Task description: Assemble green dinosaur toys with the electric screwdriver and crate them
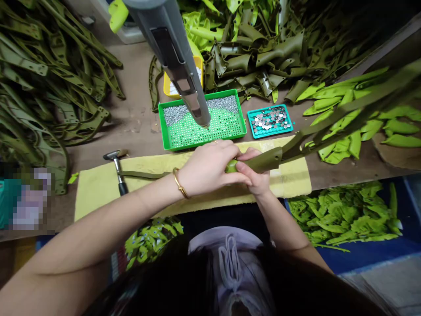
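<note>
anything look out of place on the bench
One small lime-green piece lies alone on the wooden bench, just left of the yellow towel, apart from the other lime-green parts, so it looks stray.

Head cam, fwd & down at hands (pixel 207 169)

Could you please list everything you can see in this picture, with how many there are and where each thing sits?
bench: one, brown, across the view.
green tray: one, bright green, mid-bench, holding small silver pins.
teal tray: one, teal, right of the green tray, holding silver discs.
yellow box: one, yellow, behind the green tray.
grey power tool: one, grey, hanging above the green tray.
yellow cloth: one, pale yellow, bench front.
hammer: one, silver and black, at the cloth's left end.
olive plastic pieces: many, olive, heaped left and behind.
lime plastic pieces: many, lime green, heaped right and below the bench.
olive plastic part: one, olive with a lime end, above the cloth.
left hand: one, gripping that part, gold bangle on the wrist.
right hand: one, gripping that part.
</note>
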A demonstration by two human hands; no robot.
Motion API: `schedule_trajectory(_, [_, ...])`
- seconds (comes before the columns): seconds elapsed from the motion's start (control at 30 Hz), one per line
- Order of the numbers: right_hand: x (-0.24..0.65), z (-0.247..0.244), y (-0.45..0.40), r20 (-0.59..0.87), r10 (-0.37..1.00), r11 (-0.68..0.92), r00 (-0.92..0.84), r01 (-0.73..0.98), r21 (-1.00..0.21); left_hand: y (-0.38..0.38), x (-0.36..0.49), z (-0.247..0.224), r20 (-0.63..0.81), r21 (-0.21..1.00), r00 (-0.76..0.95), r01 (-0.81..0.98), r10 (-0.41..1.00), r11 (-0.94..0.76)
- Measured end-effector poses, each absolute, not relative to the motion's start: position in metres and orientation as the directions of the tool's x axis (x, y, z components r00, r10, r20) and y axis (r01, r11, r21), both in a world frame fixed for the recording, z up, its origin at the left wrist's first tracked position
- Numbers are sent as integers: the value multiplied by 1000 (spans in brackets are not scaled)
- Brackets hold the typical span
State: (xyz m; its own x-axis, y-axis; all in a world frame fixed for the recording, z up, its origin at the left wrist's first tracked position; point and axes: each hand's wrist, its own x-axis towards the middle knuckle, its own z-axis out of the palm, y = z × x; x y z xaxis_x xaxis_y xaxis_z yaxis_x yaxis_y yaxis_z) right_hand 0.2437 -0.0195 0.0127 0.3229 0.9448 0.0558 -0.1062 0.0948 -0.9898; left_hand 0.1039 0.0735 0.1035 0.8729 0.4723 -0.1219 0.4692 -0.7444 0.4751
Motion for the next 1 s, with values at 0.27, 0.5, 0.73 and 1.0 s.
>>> schedule_trajectory(0.27, [336, 44, 70, -12, 995, -34, 99, 226, -974, 92, 68, 113, -148, 561, 877, 456, 458, -691])
schedule_trajectory(0.5, [268, 47, 181, -305, 915, 103, -263, 885, -454, 80, 83, 108, -241, 600, 887, 456, 395, -657])
schedule_trajectory(0.73, [327, 39, 87, -53, 990, -80, 127, 210, -974, 95, 75, 99, -246, 595, 873, 480, 422, -645])
schedule_trajectory(1.0, [295, 17, -27, -119, 959, -93, 259, -113, -989, 88, 144, 99, -324, 367, 888, 434, 325, -823])
